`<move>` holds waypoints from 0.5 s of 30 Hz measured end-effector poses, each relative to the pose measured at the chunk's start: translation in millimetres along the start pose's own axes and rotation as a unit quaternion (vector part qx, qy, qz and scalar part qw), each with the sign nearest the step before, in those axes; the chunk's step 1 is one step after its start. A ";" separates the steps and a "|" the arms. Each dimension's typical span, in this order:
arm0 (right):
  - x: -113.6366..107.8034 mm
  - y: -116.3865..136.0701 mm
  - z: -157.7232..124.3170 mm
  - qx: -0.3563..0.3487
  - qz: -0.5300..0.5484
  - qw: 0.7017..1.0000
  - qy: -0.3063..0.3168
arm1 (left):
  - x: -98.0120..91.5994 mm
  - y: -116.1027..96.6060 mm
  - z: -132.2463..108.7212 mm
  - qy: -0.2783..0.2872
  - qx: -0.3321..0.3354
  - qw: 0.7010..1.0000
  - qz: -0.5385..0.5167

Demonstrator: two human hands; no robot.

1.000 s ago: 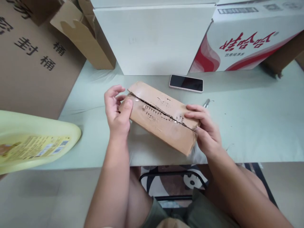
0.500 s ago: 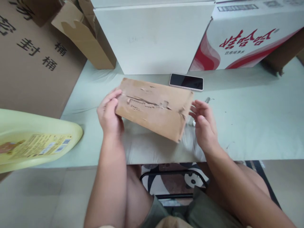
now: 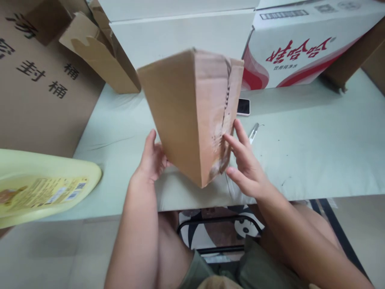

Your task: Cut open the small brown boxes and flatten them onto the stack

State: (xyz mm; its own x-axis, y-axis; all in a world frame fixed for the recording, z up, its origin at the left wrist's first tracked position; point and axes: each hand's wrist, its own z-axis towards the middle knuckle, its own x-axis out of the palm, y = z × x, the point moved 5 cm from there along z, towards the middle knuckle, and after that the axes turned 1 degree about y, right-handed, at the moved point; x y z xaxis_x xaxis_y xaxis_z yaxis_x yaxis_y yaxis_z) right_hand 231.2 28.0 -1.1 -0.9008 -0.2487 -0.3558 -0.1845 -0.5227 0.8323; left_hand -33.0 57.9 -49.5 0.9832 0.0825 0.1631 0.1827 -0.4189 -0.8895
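Pale green cloth covers the table (image 3: 306,160), and along its far side I can see a white box (image 3: 180,38) beside a red-and-white carton (image 3: 293,56), with a notched brown carton (image 3: 100,60) off to the left. Nearer the left end, a yellow jug (image 3: 57,188) pokes in over the cloth.

Between the person's two hands is a worn cardboard box (image 3: 180,116), in front of the white box and hiding part of it. It stands steeply on end, its long axis running up and away from the person, with one lower corner pointing back toward the lap. Whether that corner touches the cloth, I can't tell from here. Its broad plain face looks left and toward the person; the narrower face, with a ragged seam down its length, looks to the person's right.

So the right hand (image 3: 240,158) is the one nearer the seam. Its fingers are spread, two tips at that face and the thumb just beside the lower end, not closed around anything. The left hand (image 3: 155,156) is at the lower left edge, thumb raised, fingers going behind the cardboard; how firmly they grip is hidden from me. Past the right fingertips lie a slim silvery tool (image 3: 254,131) and a phone (image 3: 244,106), partly covered by the box.
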 end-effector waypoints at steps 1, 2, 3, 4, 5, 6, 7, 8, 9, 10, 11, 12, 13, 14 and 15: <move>-3.2 -1.5 -0.6 0.007 -0.006 1.000 -0.017 | 7.9 1.5 -4.7 0.033 -0.030 0.999 0.022; -6.7 -3.0 -1.5 0.011 -0.006 0.999 -0.033 | 14.5 2.7 -9.9 0.065 -0.060 0.995 0.048; -10.4 -4.5 -2.6 0.013 -0.002 0.999 -0.050 | 19.9 3.8 -15.3 0.096 -0.089 0.989 0.074; -14.3 -6.0 -3.8 0.015 0.005 0.998 -0.067 | 24.1 5.0 -20.6 0.125 -0.118 0.980 0.102; -18.1 -7.6 -5.1 0.019 0.011 0.996 -0.083 | 27.0 6.4 -25.2 0.153 -0.145 0.969 0.130; -21.4 -9.1 -6.2 0.025 0.015 0.995 -0.095 | 28.4 7.9 -28.7 0.176 -0.168 0.957 0.159; -24.0 -10.6 -6.9 0.034 0.018 0.994 -0.102 | 28.0 9.2 -30.2 0.188 -0.184 0.946 0.187; -25.8 -11.7 -7.2 0.045 0.019 0.993 -0.103 | 25.6 10.1 -29.2 0.185 -0.191 0.940 0.216; -26.5 -12.2 -7.0 0.056 0.021 0.993 -0.100 | 21.5 9.9 -25.5 0.165 -0.182 0.939 0.240; -26.2 -12.1 -6.4 0.066 0.027 0.993 -0.093 | 15.9 8.1 -19.4 0.124 -0.158 0.946 0.253; -25.0 -11.3 -5.3 0.074 0.035 0.993 -0.082 | 8.7 4.1 -11.9 0.062 -0.115 0.960 0.246; -23.0 -9.9 -3.9 0.078 0.046 0.993 -0.071 | 0.6 -1.8 -4.9 -0.012 -0.054 0.974 0.219; -20.3 -8.2 -2.4 0.079 0.058 0.994 -0.057 | -8.1 -9.3 -0.2 -0.093 0.027 0.982 0.164; -16.7 -6.1 -0.8 0.076 0.071 0.994 -0.040 | -16.4 -17.4 1.2 -0.164 0.123 0.974 0.098; -12.4 -4.1 0.7 0.069 0.087 0.994 -0.019 | -22.2 -24.7 -0.1 -0.206 0.218 0.953 0.036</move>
State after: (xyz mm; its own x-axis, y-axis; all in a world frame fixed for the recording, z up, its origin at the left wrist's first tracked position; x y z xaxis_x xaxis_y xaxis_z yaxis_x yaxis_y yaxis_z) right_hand 242.8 33.7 0.2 -0.9374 -0.2933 -0.1879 -0.0753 -0.3563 0.9313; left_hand -59.3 66.4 -31.1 0.8913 0.4534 -0.0058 0.0076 -0.0276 -0.9996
